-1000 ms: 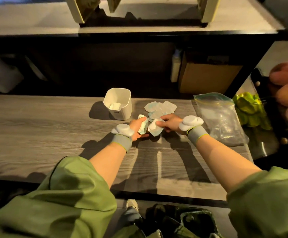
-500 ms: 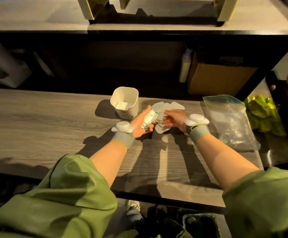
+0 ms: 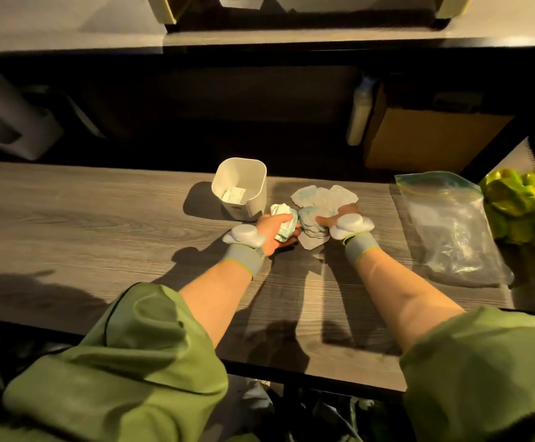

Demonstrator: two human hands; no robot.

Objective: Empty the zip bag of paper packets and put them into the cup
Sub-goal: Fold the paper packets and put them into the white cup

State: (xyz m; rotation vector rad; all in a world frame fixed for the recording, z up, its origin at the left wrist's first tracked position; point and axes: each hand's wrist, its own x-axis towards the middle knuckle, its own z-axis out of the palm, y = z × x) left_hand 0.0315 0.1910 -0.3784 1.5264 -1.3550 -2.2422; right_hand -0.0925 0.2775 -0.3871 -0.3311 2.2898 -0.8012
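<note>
Left grip (image 3: 271,231): I am holding crumpled packets (image 3: 286,227) beside the cup (image 3: 254,199).
Right grip (image 3: 337,218): I am touching the loose pile (image 3: 330,196) on the surface (image 3: 100,218); cannot tell whether clasping.

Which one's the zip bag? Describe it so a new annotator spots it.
Start at the grey wood-grain table and go to its right end, past the white cup and the paper packets. The zip bag lies flat there, beside a bright green object. It is the only see-through thing, with a bluish zip strip along its far edge.
</note>
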